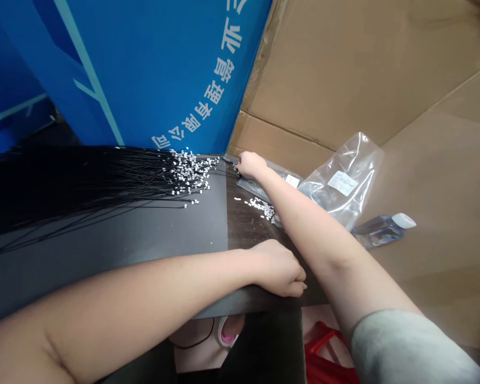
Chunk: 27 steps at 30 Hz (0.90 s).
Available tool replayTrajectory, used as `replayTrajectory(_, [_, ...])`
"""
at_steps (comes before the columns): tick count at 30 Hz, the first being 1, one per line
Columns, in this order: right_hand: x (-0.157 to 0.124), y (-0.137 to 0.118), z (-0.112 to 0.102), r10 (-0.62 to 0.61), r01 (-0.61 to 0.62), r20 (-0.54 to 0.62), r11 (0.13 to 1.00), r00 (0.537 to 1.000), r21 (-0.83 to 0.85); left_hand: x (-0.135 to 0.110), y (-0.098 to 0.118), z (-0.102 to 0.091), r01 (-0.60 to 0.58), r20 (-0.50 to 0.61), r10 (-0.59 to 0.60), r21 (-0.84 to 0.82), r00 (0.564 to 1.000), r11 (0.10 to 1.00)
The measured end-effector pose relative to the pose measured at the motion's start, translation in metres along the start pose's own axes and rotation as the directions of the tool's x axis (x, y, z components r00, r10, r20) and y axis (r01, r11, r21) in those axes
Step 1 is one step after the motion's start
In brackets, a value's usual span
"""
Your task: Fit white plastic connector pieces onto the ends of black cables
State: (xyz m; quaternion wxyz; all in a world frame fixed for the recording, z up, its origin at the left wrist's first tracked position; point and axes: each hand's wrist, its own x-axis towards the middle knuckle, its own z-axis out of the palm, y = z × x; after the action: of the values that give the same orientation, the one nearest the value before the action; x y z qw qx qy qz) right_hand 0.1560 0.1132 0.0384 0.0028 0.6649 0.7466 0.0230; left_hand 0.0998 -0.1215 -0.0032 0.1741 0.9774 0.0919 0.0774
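A dense spread of thin black wires (84, 186) lies across a grey board (116, 240), with small white connectors (190, 173) on their ends. My right hand (250, 165) reaches past them to the far end of the dark wood-grain table (244, 218), its fingertips at a few wire ends and partly hidden. Loose white connectors (260, 208) lie in a small heap below that forearm. My left hand (280, 269) rests curled near the table's front edge, with nothing visible in it.
A flat plastic bag (256, 186) lies under my right hand, and a clear labelled bag (344, 181) lies beyond it on cardboard (384, 69). A water bottle (380, 230) lies to the right. A blue banner (144, 69) stands behind. A red stool (324, 357) and a shoe (228, 330) show below.
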Motion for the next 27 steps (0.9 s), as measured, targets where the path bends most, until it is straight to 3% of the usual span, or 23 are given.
replayTrajectory(15, [-0.010, 0.014, -0.001, -0.084, 0.097, -0.120, 0.990, 0.989, 0.107, 0.000, -0.003, 0.005, -0.021, -0.061, 0.021, 0.012, 0.998, 1.000])
replayTrajectory(27, [-0.015, 0.019, -0.003, -0.063, 0.095, -0.168, 0.977, 0.984, 0.190, 0.000, -0.003, 0.003, -0.013, -0.012, 0.013, 0.021, 1.000, 1.000])
